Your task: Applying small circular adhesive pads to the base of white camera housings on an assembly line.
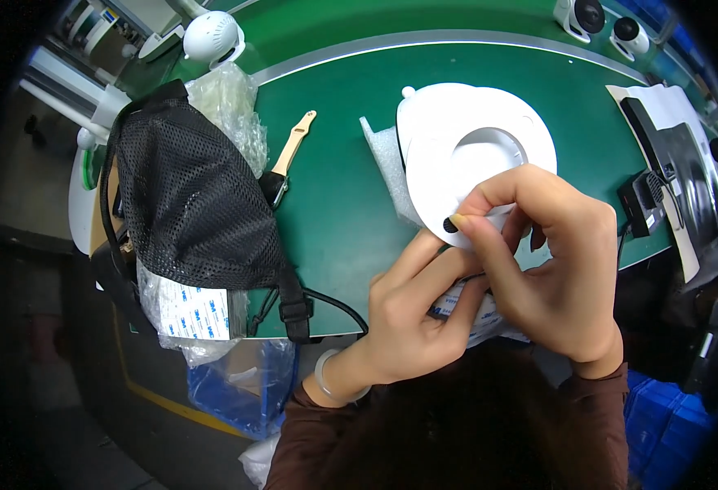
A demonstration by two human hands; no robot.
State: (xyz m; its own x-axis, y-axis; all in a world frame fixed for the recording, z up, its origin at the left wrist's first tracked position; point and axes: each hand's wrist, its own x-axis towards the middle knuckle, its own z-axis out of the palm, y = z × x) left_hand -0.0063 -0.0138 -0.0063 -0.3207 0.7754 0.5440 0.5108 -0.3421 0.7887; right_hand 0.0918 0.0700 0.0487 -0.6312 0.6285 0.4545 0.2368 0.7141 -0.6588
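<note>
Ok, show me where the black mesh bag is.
In the head view, the black mesh bag lies at the left of the green table, beside the wooden-handled tool and left of the left hand.

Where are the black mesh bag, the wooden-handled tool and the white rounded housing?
Black mesh bag [191, 192]: head view, middle of its mesh.
Wooden-handled tool [293, 147]: head view, pale handle.
White rounded housing [432, 151]: head view, face left of its round opening.

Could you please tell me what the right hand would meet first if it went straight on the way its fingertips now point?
The right hand would probably meet the small black patch on the white housing, which it may be touching; depth is unclear.
</note>
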